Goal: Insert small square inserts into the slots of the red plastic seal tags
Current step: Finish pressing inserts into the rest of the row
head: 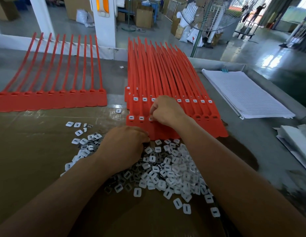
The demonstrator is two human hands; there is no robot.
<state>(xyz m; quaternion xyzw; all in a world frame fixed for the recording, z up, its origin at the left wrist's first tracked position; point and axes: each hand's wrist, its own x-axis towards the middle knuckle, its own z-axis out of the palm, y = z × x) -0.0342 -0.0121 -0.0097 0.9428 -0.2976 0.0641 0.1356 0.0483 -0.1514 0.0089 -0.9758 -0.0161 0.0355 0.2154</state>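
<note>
Grey table with a cardboard sheet, warehouse behind.
Right grip, fingers curled, pinches at the front tags; left grip lies on the inserts piled beside them. What either holds is hidden.

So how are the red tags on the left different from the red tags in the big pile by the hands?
The left row is one flat layer; the right pile is stacked in layers. The left row's slots are empty; the right pile shows white inserts in many. Both are red with long tails.
</note>
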